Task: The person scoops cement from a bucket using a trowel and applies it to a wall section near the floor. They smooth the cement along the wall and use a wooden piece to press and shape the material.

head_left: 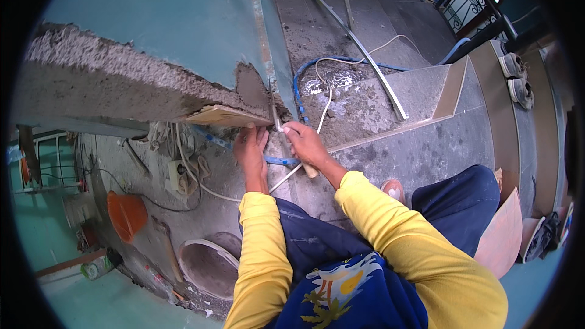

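My left hand [250,151] is raised under the lower edge of the wall, its fingertips pressed up against a thin wooden board [226,116]. The board lies along the underside of the rough wall edge, near the corner. In my right hand [304,144] is a trowel, its wooden handle [310,170] jutting out below the fist. The metal part reaches up to the wall corner, where its blade is seen nearly edge-on. Just above the board, a patch of grey mortar [252,87] covers the blue-green wall [170,12].
A blue hose [297,85] and white cable [329,102] cross the dusty floor. Metal bars [365,55] lie beyond. To the left are an orange plastic scoop [127,215], a hammer [167,247], a bucket [208,268] and a power socket block [178,175]. Shoes [520,88] rest on steps at right.
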The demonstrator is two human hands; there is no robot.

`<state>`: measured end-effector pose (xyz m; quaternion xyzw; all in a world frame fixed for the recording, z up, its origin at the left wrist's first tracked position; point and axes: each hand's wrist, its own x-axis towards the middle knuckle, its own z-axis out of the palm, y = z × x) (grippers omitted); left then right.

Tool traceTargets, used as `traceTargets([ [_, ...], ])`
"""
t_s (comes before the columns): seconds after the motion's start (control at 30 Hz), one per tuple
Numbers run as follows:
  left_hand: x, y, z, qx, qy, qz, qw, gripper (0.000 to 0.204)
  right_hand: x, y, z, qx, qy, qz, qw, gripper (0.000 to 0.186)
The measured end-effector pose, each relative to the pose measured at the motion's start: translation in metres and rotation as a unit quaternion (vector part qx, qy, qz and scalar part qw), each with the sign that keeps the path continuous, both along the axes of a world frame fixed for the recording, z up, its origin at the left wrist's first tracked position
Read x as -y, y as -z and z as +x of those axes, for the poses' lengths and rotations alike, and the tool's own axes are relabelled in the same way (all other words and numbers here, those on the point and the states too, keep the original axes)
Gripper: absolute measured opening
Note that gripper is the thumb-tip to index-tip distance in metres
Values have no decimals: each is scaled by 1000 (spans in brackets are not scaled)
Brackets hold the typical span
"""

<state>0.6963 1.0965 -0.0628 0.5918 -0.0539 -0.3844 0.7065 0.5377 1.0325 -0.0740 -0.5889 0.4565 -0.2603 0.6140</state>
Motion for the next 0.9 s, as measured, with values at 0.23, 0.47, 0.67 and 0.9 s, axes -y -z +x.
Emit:
traceTargets([
  [0.23,1,-2,0,1,-5,0,1000,49,-5,11,-7,-6,11,-35,999,25],
  [0.47,1,4,2,-5,-8,0,1000,53,-16,11,-7,-19,-49,-119,992,25],
  [0.67,1,1,-1,-4,-16,3,1000,56,-21,8,-15,-20,-40,-114,993,26],
  [0.9,1,-1,0,10,4,12,1000,51,-42,9,-25,-28,-32,38,998,27],
])
